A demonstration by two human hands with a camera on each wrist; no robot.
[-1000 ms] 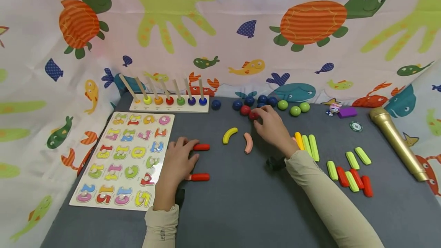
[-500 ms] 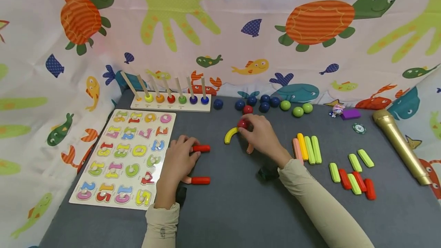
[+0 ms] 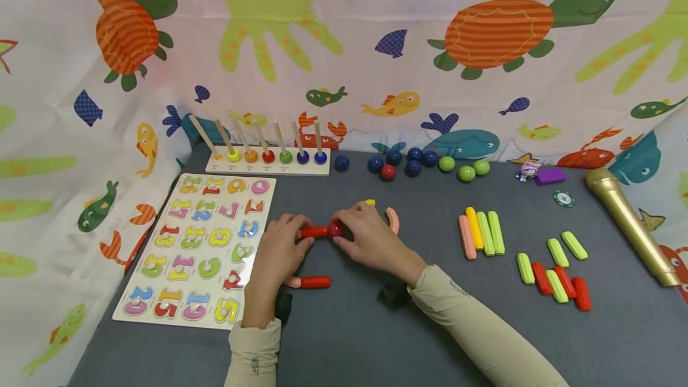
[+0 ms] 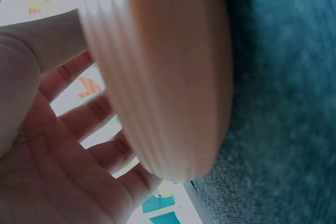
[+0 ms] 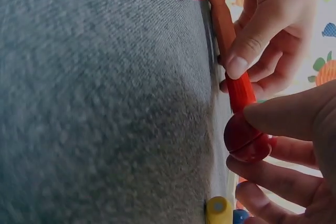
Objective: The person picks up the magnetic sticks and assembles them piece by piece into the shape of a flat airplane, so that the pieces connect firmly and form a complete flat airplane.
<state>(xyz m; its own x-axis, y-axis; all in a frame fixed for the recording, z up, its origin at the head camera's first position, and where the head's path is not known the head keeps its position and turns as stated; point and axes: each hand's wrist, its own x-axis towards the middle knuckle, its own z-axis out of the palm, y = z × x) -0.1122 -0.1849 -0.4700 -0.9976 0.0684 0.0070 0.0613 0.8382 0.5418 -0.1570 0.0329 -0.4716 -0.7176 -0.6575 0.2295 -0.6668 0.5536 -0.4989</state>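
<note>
My left hand (image 3: 279,249) pinches a red magnetic stick (image 3: 313,232) between thumb and fingers. In the right wrist view, an orange-pink stick (image 5: 223,24) continues from its other end. My right hand (image 3: 371,240) grips a red ball (image 5: 247,139) with thumb and fingers, right at the red stick's free end. Below the left hand lies a second red stick (image 3: 315,282), with a pink stick (image 3: 292,281) at its left end, partly under the hand. A pink stick (image 4: 163,77) fills the left wrist view. The right hand partly covers a yellow curved stick (image 3: 369,202).
A number puzzle board (image 3: 206,243) lies left, a peg stand (image 3: 269,166) behind it. Blue balls (image 3: 394,157), another red ball (image 3: 387,172) and green balls (image 3: 466,173) line the back. A pink curved stick (image 3: 393,220), coloured sticks (image 3: 487,232) and a gold microphone (image 3: 631,226) are right.
My right hand has picked up a red ball from the back row and carried it left and toward me to the red stick's end. The left hand stays nearly in place.
</note>
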